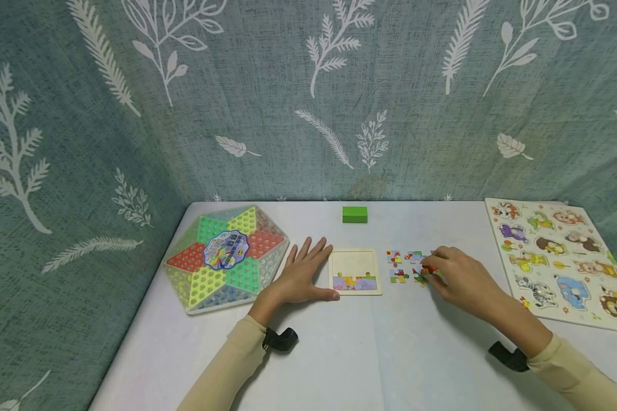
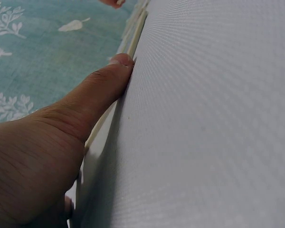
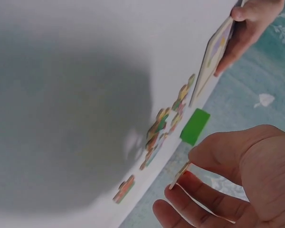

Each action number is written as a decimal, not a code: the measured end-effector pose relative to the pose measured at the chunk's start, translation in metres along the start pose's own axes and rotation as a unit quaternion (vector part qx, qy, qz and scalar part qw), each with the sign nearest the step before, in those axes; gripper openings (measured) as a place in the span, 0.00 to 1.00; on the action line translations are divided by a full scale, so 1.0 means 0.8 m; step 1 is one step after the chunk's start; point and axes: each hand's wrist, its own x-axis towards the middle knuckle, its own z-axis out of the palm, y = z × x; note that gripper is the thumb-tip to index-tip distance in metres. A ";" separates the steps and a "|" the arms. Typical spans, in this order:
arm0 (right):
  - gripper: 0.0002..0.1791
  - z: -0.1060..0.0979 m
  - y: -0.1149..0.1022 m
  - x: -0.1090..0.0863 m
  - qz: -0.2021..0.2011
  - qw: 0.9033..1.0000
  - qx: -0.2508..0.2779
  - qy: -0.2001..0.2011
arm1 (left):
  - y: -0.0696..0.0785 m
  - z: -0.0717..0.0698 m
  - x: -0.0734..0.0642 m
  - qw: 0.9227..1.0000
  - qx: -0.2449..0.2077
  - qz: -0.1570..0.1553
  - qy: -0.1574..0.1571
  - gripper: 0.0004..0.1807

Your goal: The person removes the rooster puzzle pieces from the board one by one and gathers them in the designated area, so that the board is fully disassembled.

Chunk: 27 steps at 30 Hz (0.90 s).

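My left hand [image 1: 299,278] lies with spread, straight fingers along the left side of a small wooden puzzle tray [image 1: 355,261]. Its thumb [image 2: 102,85] rests against the tray's near edge. A row of joined puzzle pieces [image 1: 357,283] fills the bottom of the tray. To the right, my right hand [image 1: 465,282] pinches a thin puzzle piece [image 3: 180,175] between thumb and fingertips, raised above the table. Several loose jigsaw pieces [image 1: 398,276] lie under and beside these fingers, partly hidden by them in the head view.
A star-patterned Chinese checkers board [image 1: 247,275] lies at the left. Behind the tray sits a green block [image 1: 355,214]. At the right is a large animal puzzle board [image 1: 540,267]. A patterned cloth [image 1: 267,114] hangs behind the white table [image 1: 334,365].
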 end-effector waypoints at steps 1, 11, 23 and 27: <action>0.15 0.000 0.002 0.000 -0.001 1.000 -0.002 0.000 | -0.001 0.000 0.000 1.000 -0.001 0.000 0.000 0.61; 0.15 0.000 0.014 -0.004 0.005 1.000 -0.009 -0.014 | -0.003 0.000 0.001 1.000 -0.001 -0.003 0.001 0.62; 0.12 0.007 0.027 -0.014 0.017 0.999 -0.002 -0.037 | -0.001 0.001 0.003 1.000 0.003 -0.006 -0.003 0.62; 0.12 0.007 0.027 -0.017 0.024 0.999 0.002 -0.048 | -0.001 0.001 0.002 1.000 0.002 -0.004 -0.001 0.62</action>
